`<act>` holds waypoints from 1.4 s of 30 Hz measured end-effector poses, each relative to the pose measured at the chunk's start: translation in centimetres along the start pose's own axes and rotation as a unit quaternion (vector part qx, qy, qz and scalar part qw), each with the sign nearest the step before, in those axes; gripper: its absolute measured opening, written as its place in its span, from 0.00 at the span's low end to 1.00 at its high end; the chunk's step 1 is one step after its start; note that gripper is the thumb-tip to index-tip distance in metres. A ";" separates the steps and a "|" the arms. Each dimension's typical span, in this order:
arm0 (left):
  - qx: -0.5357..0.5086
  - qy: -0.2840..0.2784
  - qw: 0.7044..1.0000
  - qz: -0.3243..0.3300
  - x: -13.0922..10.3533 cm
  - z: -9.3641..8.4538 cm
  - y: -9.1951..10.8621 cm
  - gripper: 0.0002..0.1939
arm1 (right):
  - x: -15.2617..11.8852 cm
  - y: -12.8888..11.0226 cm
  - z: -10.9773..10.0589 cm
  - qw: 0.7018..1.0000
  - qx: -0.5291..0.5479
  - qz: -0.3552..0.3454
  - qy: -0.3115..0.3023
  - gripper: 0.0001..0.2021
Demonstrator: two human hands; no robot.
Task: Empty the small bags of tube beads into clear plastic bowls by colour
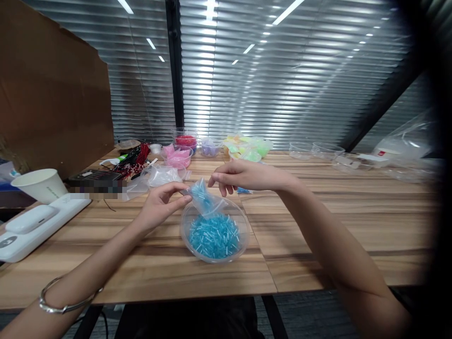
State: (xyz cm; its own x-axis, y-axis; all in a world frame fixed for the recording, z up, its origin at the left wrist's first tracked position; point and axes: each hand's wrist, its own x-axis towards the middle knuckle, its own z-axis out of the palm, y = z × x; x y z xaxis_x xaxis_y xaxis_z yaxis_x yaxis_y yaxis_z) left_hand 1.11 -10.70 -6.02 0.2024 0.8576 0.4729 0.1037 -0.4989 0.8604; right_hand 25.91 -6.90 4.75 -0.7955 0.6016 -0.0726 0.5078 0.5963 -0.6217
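My left hand (165, 200) pinches a small clear plastic bag (203, 195) by its left edge. Blue tube-like pieces lie inside the bag, which tilts over a round clear bowl (183, 235). Short blue tubes (214, 235) fill much of that bowl. To the right of the bag hovers my right hand (240, 178), its fingers bent downward and apart from one another, with nothing visible in them. Behind it, a small bit of blue (243, 190) shows on the table, partly hidden.
Bowls of pink bags (176, 157), red pieces (185, 140) and yellow-green bags (250, 148) line the back. Clear containers (328, 149) stand back right. At left are a paper cup (40, 186), a white power strip (67, 209) and a cardboard sheet (56, 89).
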 end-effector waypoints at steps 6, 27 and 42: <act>0.004 -0.011 1.000 -0.002 -0.1 0.1 0.4 0.07 | 0.1 -1.1 0.9 0.999 -0.006 -0.032 -0.001 0.17; 0.002 0.031 0.999 0.021 -0.3 0.5 0.8 0.04 | 0.3 -1.3 1.7 0.995 -0.083 -0.046 0.041 0.18; 0.013 0.019 0.999 0.030 -0.4 0.6 0.8 0.05 | 0.3 -1.8 2.6 0.992 -0.109 -0.017 0.067 0.19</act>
State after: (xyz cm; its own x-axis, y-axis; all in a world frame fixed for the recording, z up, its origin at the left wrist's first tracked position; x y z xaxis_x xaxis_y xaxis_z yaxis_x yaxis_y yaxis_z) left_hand 1.66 -11.49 -5.63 0.1727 0.8296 0.5310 0.1177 -0.5526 0.8251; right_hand 23.92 -9.13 3.82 -0.7697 0.6358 0.0583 0.5530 0.7095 -0.4369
